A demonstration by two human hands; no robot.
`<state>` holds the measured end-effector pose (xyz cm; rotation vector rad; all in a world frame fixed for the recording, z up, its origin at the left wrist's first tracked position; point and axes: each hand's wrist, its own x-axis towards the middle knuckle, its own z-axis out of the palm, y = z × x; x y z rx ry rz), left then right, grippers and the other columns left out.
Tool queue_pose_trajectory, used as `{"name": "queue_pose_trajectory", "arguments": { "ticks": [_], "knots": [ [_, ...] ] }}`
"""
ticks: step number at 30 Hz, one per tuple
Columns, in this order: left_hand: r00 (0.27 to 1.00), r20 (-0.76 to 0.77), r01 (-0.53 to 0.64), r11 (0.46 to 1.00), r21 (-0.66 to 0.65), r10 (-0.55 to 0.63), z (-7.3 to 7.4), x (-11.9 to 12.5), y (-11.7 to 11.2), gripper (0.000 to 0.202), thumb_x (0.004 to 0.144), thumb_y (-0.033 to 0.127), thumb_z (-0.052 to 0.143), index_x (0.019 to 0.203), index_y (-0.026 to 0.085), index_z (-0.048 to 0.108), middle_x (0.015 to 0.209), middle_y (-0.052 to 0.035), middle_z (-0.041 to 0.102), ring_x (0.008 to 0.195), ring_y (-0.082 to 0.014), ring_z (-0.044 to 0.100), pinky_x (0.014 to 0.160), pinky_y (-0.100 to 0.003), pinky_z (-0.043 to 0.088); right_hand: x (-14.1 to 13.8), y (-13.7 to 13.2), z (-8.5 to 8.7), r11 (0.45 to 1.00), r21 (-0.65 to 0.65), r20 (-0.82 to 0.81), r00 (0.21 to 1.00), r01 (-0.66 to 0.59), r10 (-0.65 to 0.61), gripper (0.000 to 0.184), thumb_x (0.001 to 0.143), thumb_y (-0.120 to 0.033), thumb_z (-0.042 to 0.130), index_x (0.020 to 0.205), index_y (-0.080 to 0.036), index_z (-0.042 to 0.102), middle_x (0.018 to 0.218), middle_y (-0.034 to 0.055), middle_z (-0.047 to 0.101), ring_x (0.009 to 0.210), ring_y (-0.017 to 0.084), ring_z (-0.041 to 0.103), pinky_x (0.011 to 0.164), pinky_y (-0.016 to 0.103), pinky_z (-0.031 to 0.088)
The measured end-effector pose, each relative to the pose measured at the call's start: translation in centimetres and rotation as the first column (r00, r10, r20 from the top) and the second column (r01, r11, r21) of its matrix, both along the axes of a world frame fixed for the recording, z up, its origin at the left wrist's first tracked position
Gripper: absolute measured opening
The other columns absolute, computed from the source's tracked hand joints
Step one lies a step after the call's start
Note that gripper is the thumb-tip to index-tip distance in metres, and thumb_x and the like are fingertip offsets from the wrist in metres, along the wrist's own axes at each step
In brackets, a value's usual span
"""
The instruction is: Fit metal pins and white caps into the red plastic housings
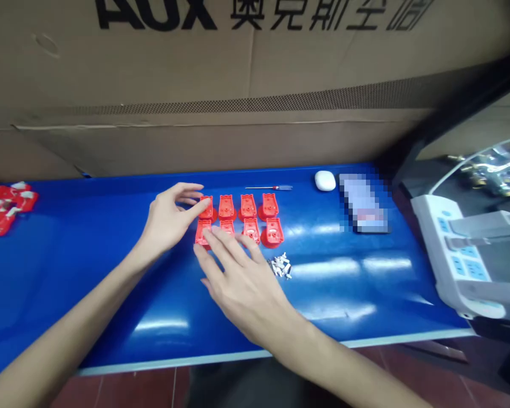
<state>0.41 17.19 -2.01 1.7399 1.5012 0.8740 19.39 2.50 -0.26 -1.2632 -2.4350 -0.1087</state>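
Note:
Several red plastic housings (pixel 270 206) stand in two rows on the blue table, with their hollow, ribbed sides facing up. My left hand (pixel 170 218) is at the left end of the back row, its thumb over the leftmost housing (pixel 205 214) and its fingers curved beyond it, apart from the thumb. My right hand (pixel 242 283) reaches over the front row with spread fingers. Its fingertips lie at the leftmost front housing (pixel 202 232) and partly cover its neighbours. Beside the right hand is a small pile of white and metallic pieces (pixel 282 266).
A thin screwdriver (pixel 276 187) lies behind the rows. Farther right are a white rounded case (pixel 325 181) and a blurred-out phone (pixel 363 204). A white power strip (pixel 454 249) stands at the right edge. Red-and-white parts (pixel 8 207) lie far left. A large cardboard box (pixel 195 73) rises behind the blue table (pixel 89 272).

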Motion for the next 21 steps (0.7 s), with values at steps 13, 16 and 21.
{"name": "queue_pose_trajectory", "arguments": {
  "ticks": [13,16,21],
  "knots": [
    [0.99,0.12,-0.054,0.985,-0.167,0.075,0.2,-4.1,-7.4,0.054,0.089,0.055,0.09,0.129,0.021,0.084,0.118,-0.0118,0.086,0.105,-0.0274,0.081,0.091,-0.037,0.064,-0.7,-4.4,-2.0,0.993,-0.019,-0.124,0.986,-0.115,0.112,0.032,0.114,-0.016,0.05,0.137,-0.013,0.073,0.119,0.0094,0.078,0.112,0.025,0.065,0.091,0.042,0.051],
    [0.992,0.079,-0.084,0.98,-0.182,0.1,0.1,-4.4,-11.6,0.051,0.095,0.055,0.085,0.137,0.026,0.081,0.118,-0.0078,0.085,0.097,-0.0244,0.078,0.084,-0.034,0.062,1.0,-5.9,-2.0,0.99,-0.065,-0.17,0.979,-0.124,0.112,0.034,0.116,-0.015,0.046,0.14,-0.014,0.071,0.123,0.0096,0.078,0.111,0.025,0.064,0.091,0.043,0.05],
    [0.998,0.057,-0.021,0.982,-0.188,0.032,-0.7,-2.1,-15.2,0.038,0.099,0.055,0.08,0.126,0.029,0.083,0.113,-0.0042,0.081,0.084,-0.0193,0.074,0.078,-0.032,0.061,3.8,-7.3,-3.1,0.985,-0.139,-0.285,0.957,-0.098,0.055,0.034,0.117,-0.016,0.05,0.144,-0.019,0.069,0.126,0.0078,0.077,0.114,0.025,0.064,0.096,0.043,0.049]
  ]
}}
